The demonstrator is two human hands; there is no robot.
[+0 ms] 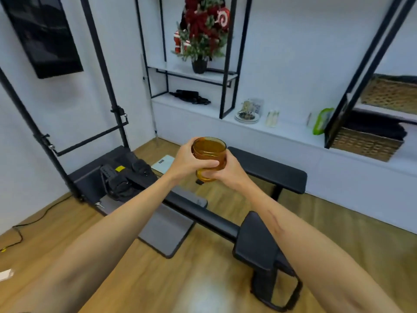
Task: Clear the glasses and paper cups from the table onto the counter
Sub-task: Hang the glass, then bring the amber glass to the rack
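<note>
facing a white wall unit [282, 141], the view takes in a room with a wood floor [158, 279], a black bench [268, 170] and black exercise equipment [126, 177] at the left. the long white counter [293, 134] of the wall unit runs from centre to right, beyond the bench. a stack of plates [247, 117], a pale cup-like item [272, 119], a green-rimmed container [321, 120] and wicker baskets [365, 143] are carried on it; a decorated small tree [203, 30] stands on a shelf above. the table named in the task is not in view.

the amber glass [209, 158] is held in the air at mid-frame, above the floor and well apart from the counter. its long axis is upright, rim uppermost. whether one glass or a nested pair is held cannot be told.

the left hand [187, 159] is wrapped round the upper wall of the glass from the left, fingers curled across its front. the right hand [228, 170] is curled round the lower part from the right. both hands are equally close to the glass, as both touch it.

the counter lies ahead and to the right of the glass. it is judged that the carry is in progress and that a bare stretch between the pale cup-like item and the green-rimmed container would suit the set-down.
</note>
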